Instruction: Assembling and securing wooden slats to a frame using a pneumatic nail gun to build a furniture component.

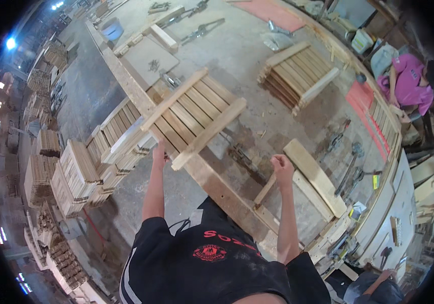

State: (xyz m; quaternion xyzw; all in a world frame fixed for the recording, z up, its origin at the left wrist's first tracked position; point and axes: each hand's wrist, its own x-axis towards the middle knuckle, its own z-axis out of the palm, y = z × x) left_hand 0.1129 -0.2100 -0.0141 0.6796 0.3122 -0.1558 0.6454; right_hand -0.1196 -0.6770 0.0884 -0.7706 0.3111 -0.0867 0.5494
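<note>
A slatted wooden panel [189, 119], with several slats between two thicker rails, lies tilted across the bench's wooden edge beam in front of me. My left hand [160, 153] is closed at the panel's near left side; its fingertips are partly hidden against the wood. To the right, my right hand [281, 166] is raised with curled fingers, apart from the panel. Whatever lies inside those fingers is too small or hidden to make out. A thin wooden stick [265, 191] slants down-left from beside that wrist; I cannot tell whether the hand touches it. Close by lies a thick wooden board [313, 177].
Slatted panels are stacked [303, 73] farther back on the bench. Metal clamps [242, 154] lie about, and a blue bucket [111, 29] stands far left. Stacked wood [72, 177] fills the left side. A person in pink [410, 81] sits at the right; another person [368, 289] is lower right.
</note>
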